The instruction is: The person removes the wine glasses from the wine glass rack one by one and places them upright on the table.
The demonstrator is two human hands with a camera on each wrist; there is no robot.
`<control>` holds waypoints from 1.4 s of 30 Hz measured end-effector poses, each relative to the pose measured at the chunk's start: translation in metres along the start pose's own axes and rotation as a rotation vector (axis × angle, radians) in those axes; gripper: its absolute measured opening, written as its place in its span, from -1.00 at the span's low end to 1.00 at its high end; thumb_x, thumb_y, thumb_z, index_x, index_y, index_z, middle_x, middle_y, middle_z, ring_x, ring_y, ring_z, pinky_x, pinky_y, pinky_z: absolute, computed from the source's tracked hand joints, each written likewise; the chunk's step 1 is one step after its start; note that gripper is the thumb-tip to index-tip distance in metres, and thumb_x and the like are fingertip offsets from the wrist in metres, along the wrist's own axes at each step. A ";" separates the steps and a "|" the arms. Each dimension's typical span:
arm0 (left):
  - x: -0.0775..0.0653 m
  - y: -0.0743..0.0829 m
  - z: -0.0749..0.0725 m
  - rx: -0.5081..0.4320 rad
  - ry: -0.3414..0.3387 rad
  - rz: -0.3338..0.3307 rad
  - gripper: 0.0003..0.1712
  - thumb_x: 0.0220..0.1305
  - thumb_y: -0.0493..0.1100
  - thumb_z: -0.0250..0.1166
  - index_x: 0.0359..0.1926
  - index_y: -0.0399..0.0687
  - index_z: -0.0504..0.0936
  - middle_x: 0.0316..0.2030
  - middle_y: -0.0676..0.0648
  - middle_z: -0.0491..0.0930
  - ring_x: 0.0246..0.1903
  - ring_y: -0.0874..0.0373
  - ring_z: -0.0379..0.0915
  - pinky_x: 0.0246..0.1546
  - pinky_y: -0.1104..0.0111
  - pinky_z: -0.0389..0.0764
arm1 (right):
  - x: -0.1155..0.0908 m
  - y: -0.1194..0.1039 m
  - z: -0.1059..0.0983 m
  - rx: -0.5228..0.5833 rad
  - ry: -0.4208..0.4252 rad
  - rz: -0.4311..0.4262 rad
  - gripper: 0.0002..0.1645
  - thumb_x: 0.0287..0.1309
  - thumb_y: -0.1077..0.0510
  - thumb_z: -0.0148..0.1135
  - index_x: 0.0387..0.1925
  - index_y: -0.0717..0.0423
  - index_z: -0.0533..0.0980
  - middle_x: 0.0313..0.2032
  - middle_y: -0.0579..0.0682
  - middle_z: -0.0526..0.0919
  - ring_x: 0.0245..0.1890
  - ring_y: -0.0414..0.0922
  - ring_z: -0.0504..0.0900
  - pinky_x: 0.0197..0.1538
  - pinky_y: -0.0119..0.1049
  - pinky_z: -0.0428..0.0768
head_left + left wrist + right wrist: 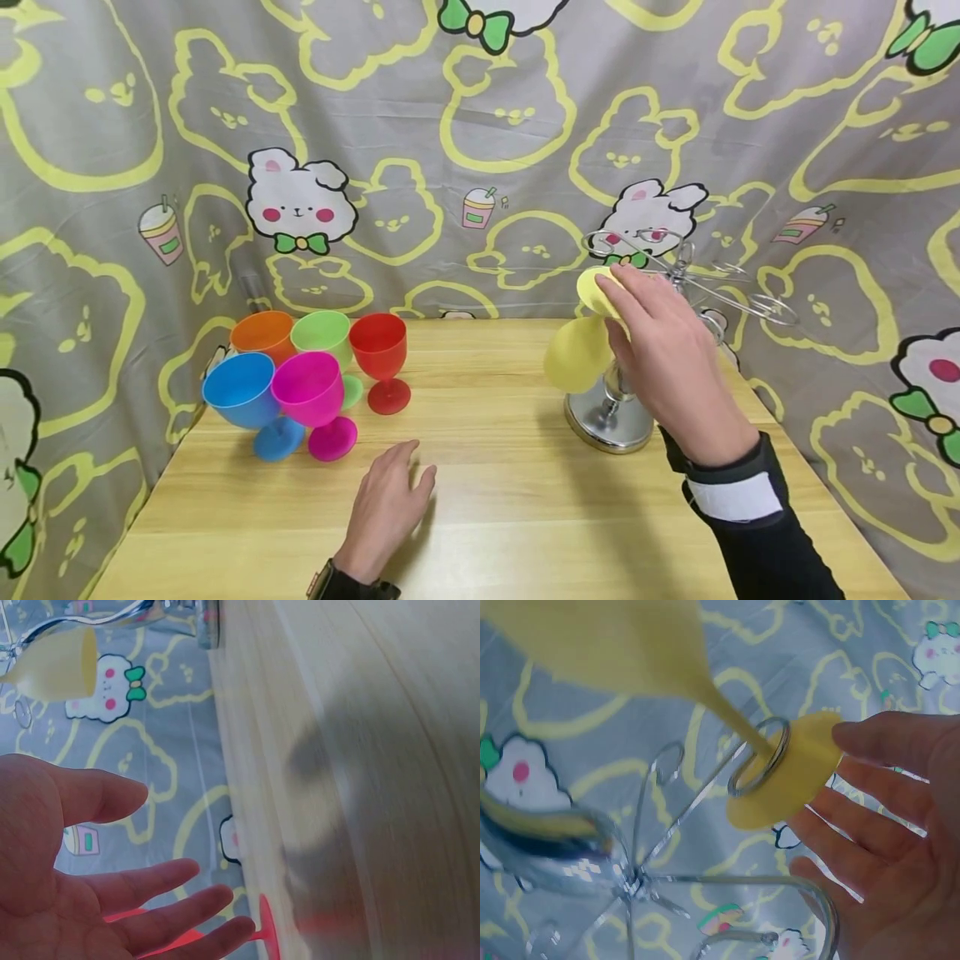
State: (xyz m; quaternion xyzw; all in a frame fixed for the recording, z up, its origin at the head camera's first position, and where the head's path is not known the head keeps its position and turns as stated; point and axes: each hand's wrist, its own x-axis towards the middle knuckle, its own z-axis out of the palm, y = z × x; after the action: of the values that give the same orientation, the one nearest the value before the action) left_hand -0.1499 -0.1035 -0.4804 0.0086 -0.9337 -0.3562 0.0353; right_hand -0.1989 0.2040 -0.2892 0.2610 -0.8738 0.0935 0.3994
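A yellow goblet (576,357) hangs upside down from the metal rack (610,417), its stem inside a wire loop (761,761). My right hand (667,358) holds the edge of the goblet's round base (799,776) between thumb and fingers. In the left wrist view the yellow goblet (64,666) is at the upper left. My left hand (387,508) is over the front of the table, fingers apart and holding nothing. It is nearest to the magenta goblet (309,392) and the red goblet (378,346).
On the left stand a blue goblet (242,392), an orange goblet (262,333) and a green goblet (324,337), upright beside the magenta and red ones. Other wire arms (757,304) of the rack spread to the right. A patterned curtain (420,100) surrounds the wooden table (480,467).
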 end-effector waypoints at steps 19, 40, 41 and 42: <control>0.000 -0.007 -0.001 -0.024 0.014 0.020 -0.41 0.46 -0.10 0.37 0.39 -0.30 0.58 0.36 -0.34 0.60 0.39 -0.36 0.48 0.40 -0.30 0.50 | 0.016 0.005 0.007 -0.097 0.036 -0.041 -0.58 0.43 0.51 0.12 0.13 0.17 0.70 -0.07 0.17 0.87 -0.47 0.21 0.76 -0.73 -0.10 0.35; -0.004 -0.009 0.000 -0.040 0.038 0.032 -0.44 0.45 -0.12 0.38 0.36 -0.31 0.60 0.32 -0.33 0.63 0.36 -0.34 0.52 0.38 -0.26 0.54 | 0.024 0.016 -0.001 -0.173 0.071 0.160 -0.47 0.35 0.53 -0.04 0.06 0.15 0.74 -0.32 0.25 0.82 -0.78 0.15 0.41 -0.77 -0.09 0.13; -0.004 -0.009 0.000 -0.040 0.039 0.034 -0.44 0.44 -0.13 0.38 0.36 -0.31 0.60 0.32 -0.33 0.63 0.36 -0.34 0.53 0.38 -0.26 0.55 | 0.022 0.016 -0.004 -0.172 0.069 0.161 -0.51 0.42 0.49 -0.03 0.07 0.14 0.74 -0.32 0.25 0.82 -0.79 0.13 0.38 -0.76 -0.11 0.11; -0.004 -0.009 0.000 -0.040 0.038 0.035 -0.44 0.44 -0.13 0.38 0.36 -0.31 0.60 0.32 -0.33 0.63 0.35 -0.34 0.53 0.37 -0.26 0.55 | 0.020 0.015 -0.006 -0.172 0.068 0.161 -0.54 0.48 0.46 -0.03 0.07 0.14 0.74 -0.35 0.24 0.81 -0.80 0.09 0.33 -0.76 -0.14 0.09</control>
State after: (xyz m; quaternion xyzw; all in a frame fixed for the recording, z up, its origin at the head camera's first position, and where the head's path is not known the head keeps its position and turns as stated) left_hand -0.1459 -0.1096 -0.4867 -0.0016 -0.9256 -0.3739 0.0594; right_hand -0.2135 0.2110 -0.2692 0.1514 -0.8828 0.0586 0.4409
